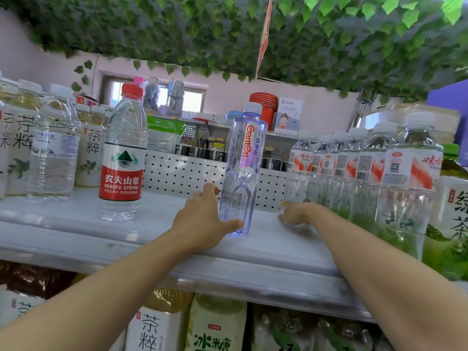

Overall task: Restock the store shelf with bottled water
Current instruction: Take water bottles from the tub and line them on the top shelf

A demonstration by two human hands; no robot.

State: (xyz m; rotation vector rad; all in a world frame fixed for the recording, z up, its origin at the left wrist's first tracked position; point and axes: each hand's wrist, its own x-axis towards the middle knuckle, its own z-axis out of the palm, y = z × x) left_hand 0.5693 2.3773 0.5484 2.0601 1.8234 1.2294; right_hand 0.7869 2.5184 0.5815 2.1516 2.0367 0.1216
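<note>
Risk: the Ganten water bottle [243, 171], tall, narrow and pale violet with a white cap, stands upright on the white shelf [157, 231] near its front lip. A nudge as the fingers let go could tip it forward off the edge, or sideways toward the row of red-labelled water bottles [364, 168] to its right. The Nongfu Spring bottle [123, 158] stands well apart to its left and is at little risk.

Left hand [202, 219]: curled round the lower body of the Ganten bottle, thumb across the front near the base, fingers behind.

Right hand [297, 211]: holds nothing; loosely spread, fingertips on the shelf just right of the bottle, beside the nearest red-labelled bottle.
</note>
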